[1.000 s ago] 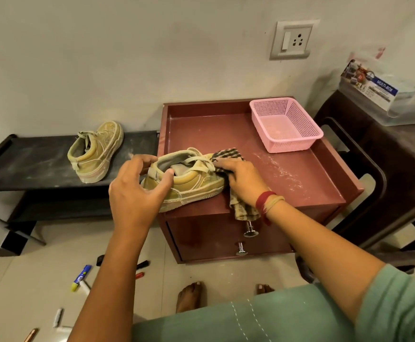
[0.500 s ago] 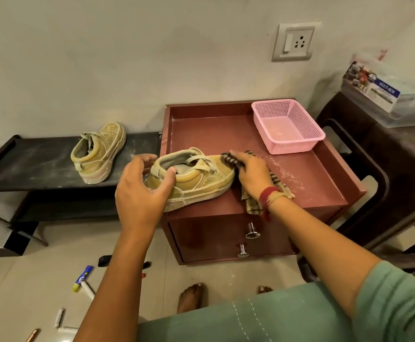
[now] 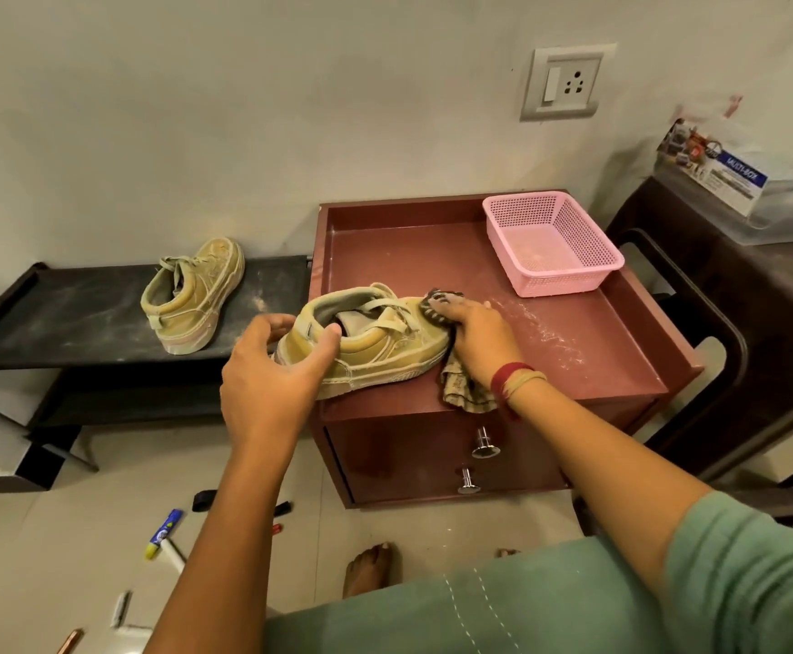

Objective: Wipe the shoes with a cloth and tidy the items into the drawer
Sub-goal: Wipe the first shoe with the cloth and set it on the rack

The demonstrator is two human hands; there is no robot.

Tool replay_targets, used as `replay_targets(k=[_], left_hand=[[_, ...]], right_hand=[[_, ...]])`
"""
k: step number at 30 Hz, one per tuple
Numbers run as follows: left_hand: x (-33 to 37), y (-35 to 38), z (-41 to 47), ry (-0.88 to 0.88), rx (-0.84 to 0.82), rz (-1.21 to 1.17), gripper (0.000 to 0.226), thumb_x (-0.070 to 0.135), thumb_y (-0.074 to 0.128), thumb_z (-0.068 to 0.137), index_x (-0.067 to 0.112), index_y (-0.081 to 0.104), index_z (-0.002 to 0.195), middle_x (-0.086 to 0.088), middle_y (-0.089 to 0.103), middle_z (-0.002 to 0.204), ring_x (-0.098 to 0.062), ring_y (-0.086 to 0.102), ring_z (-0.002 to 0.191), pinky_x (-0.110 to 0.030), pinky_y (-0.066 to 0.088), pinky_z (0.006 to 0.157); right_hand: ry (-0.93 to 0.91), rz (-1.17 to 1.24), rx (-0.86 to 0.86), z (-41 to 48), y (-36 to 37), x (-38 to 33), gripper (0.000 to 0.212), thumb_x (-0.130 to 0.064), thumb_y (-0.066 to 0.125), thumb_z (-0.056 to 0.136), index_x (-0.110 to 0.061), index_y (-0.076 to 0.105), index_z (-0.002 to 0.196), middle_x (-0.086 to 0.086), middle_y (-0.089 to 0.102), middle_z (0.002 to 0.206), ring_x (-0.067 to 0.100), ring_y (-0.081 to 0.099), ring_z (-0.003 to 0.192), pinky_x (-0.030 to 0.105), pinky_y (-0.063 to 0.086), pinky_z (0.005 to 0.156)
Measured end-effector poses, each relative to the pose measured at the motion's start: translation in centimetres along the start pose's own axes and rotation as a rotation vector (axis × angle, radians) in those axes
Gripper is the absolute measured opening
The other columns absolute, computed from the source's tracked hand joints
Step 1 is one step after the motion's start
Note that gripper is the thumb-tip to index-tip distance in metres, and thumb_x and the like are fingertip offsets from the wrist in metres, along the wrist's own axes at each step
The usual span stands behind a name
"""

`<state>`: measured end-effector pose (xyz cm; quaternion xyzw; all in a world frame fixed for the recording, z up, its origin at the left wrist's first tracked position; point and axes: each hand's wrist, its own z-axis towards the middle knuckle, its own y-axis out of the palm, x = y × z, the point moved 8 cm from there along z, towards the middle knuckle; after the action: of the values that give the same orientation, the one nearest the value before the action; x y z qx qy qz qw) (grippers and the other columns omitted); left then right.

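2 shoes: both tan and dusty. The near shoe [image 3: 375, 351] stands at the front left corner of the cabinet top, toe pointing right. The far shoe [image 3: 191, 295] stands on the black shelf [image 3: 55, 318], heel toward the camera, well apart from both hands.
Left hand [image 3: 272, 375]: grips the heel of the near shoe, with the thumb on the near side of the collar and the fingers curled over the far side.
Right hand [image 3: 475, 337]: fingers curled on the cloth, pressing it against the toe of the near shoe; red and tan threads circle the wrist.
Cloth [image 3: 465, 394]: checked, dark and tan. 1 bunch shows past the fingertips at the toe cap, and the rest hangs below the palm over the cabinet's front edge.
Cabinet [image 3: 432, 247]: reddish brown, with a raised rim on 3 sides of its top; white dust streaks [image 3: 550, 332] lie just right of the right hand.
Drawer front [image 3: 409, 455]: closed, with 2 metal knobs [image 3: 484, 443], 1 above the other.
Basket [image 3: 560, 280]: pink plastic mesh, at the back right corner of the top, apart from the shoe.
Floor: a blue and yellow tube [image 3: 163, 535] and several small pen-like items lie scattered to the left of the cabinet.
Wall: a white socket plate [image 3: 567, 82] sits above the basket.
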<state>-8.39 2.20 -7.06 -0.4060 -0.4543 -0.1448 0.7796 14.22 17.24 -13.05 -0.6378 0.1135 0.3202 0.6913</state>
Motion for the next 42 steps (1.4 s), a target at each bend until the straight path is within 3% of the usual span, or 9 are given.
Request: replay_targets(k=[5,8,11,16,20,25,33,36,42], left_hand=[[2.3,0.1,-0.2,0.182,0.058,0.02,0.052,0.063,0.065,0.067,0.031,0.061,0.107,0.012,0.062,0.1,-0.009,0.059,0.089,-0.031,0.051,0.071],[2.6,0.1,-0.3,0.222,0.071,0.013,0.051,0.059,0.067,0.068,0.028,0.063,0.108,0.012,0.061,0.101,-0.008,0.059,0.092,-0.027,0.048,0.072],[2.3,0.3,-0.2,0.222,0.059,-0.003,0.051,0.061,0.062,0.07,0.03,0.062,0.111,0.016,0.059,0.102,-0.01,0.054,0.102,-0.024,0.043,0.072],[1.8,0.8,0.2,0.224,0.038,-0.055,0.05,0.055,0.06,0.072,0.027,0.061,0.113,0.015,0.058,0.103,-0.014,0.051,0.106,-0.023,0.039,0.08],[1.5,1.0,0.3,0.189,0.037,-0.105,0.048,0.053,0.06,0.074,0.027,0.062,0.113,0.015,0.059,0.103,-0.016,0.051,0.109,-0.038,0.048,0.088],[-0.1,0.8,1.0,0.123,0.062,-0.119,0.045,0.056,0.058,0.076,0.028,0.061,0.111,0.009,0.062,0.105,-0.022,0.054,0.11,-0.048,0.049,0.091],[-1.6,0.8,1.7,0.023,0.053,-0.102,0.052,0.069,0.054,0.075,0.032,0.058,0.111,0.005,0.061,0.11,-0.021,0.053,0.113,-0.045,0.049,0.091],[-1.5,0.9,1.8,0.013,0.047,-0.104,0.05,0.068,0.053,0.074,0.033,0.059,0.108,0.005,0.062,0.109,-0.02,0.053,0.112,-0.042,0.049,0.09],[-1.6,1.0,1.8,0.007,0.032,-0.121,0.046,0.066,0.055,0.073,0.035,0.058,0.107,0.007,0.061,0.108,-0.019,0.054,0.11,-0.044,0.05,0.091]], right_hand=[[0.002,0.317,0.173,-1.1,-2.2,-2.1,0.05,0.012,0.044,0.082,-0.014,0.062,0.121,0.003,0.061,0.124,0.011,0.052,0.116,0.009,0.029,0.1],[-0.118,0.231,0.198,-2.3,-2.3,-3.0,0.052,0.009,0.043,0.081,-0.02,0.063,0.12,0.004,0.06,0.125,0.015,0.053,0.115,0.018,0.034,0.103],[0.115,0.056,0.158,-0.9,-2.6,1.4,0.047,0.001,0.042,0.087,-0.027,0.062,0.12,0.007,0.061,0.126,0.028,0.055,0.115,0.033,0.042,0.102],[-0.095,0.152,0.085,-2.9,-1.8,-2.8,0.048,0.008,0.044,0.086,-0.015,0.059,0.125,0.004,0.057,0.131,0.02,0.05,0.124,0.019,0.029,0.106],[0.042,-0.043,0.043,-1.8,-1.0,0.1,0.057,0.006,0.038,0.086,-0.028,0.055,0.129,0.001,0.049,0.14,0.032,0.037,0.133,0.038,0.03,0.111],[-0.147,-0.031,-0.087,-3.0,0.1,-2.1,0.058,0.008,0.041,0.082,-0.024,0.056,0.128,0.002,0.048,0.14,0.025,0.043,0.13,0.034,0.028,0.113],[0.069,0.243,0.067,-2.6,-3.0,-0.3,0.042,0.001,0.047,0.091,-0.016,0.056,0.128,0.006,0.058,0.129,0.02,0.053,0.118,0.016,0.031,0.099],[-0.157,0.074,-0.103,-4.6,0.7,-2.7,0.052,0.001,0.045,0.089,-0.022,0.047,0.136,0.001,0.048,0.14,0.02,0.046,0.129,0.024,0.029,0.111],[0.014,0.033,-0.046,-3.5,0.4,-0.6,0.064,0.006,0.038,0.086,-0.029,0.04,0.14,0.004,0.032,0.151,0.025,0.033,0.137,0.037,0.028,0.113]])
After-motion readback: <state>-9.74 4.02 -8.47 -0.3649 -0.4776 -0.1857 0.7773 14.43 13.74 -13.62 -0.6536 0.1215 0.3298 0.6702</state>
